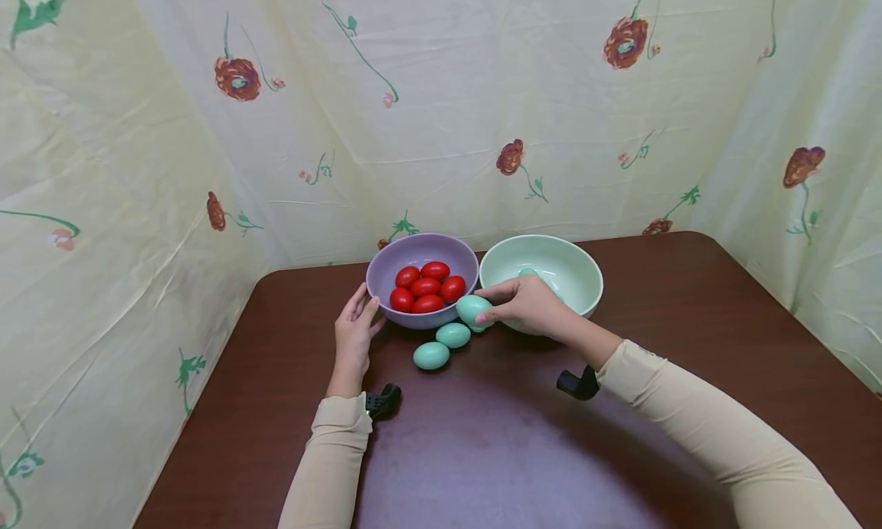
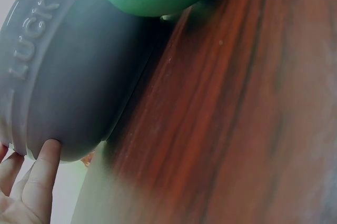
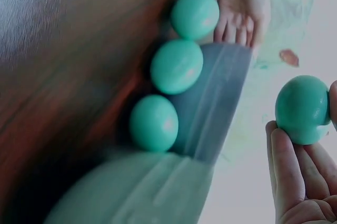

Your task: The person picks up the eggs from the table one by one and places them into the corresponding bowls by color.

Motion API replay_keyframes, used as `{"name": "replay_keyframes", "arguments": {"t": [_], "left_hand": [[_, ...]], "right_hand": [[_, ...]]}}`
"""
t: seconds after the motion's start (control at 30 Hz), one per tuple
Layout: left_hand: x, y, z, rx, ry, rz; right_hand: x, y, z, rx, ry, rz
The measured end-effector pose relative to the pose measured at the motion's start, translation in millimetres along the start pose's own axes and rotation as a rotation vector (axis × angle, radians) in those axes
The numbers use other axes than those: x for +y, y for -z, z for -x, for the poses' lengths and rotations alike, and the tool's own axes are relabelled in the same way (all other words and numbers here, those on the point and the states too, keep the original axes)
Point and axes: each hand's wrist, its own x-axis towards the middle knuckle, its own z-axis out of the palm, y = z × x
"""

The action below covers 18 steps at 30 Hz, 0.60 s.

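Observation:
My right hand (image 1: 534, 307) pinches a green egg (image 1: 472, 309) between thumb and fingers, raised near the front of the two bowls; the right wrist view shows this egg (image 3: 303, 109) at the fingertips. With fairly straight fingers, my left hand (image 1: 354, 339) touches the left outer side of the purple bowl (image 1: 413, 321). Several red eggs (image 1: 426, 287) lie inside that bowl. Before it on the table are three green eggs (image 3: 176, 67) in a row, one mostly hidden behind the held egg in the head view. The pale green bowl (image 1: 589, 288) holds green eggs (image 1: 527, 272), partly covered by my right hand.
Both bowls stand side by side at the back of the dark brown table (image 1: 661, 315). A flowered curtain (image 1: 441, 115) hangs behind and along the sides. Black wrist devices (image 1: 579, 383) stick out from both sleeves.

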Motion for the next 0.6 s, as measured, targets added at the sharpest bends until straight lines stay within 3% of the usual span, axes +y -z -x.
{"name": "replay_keyframes", "arguments": {"t": [0.3,0.6], "left_hand": [[-15.3,6.0,16.0,0.027,0.067,-0.012],[-2.0,-0.6,2.0,0.01,0.026,-0.005]], "right_hand": [[14,13,-3.9,0.014,-0.023,0.012],[25,35,-15.1,0.132,-0.043,0.011]]}}
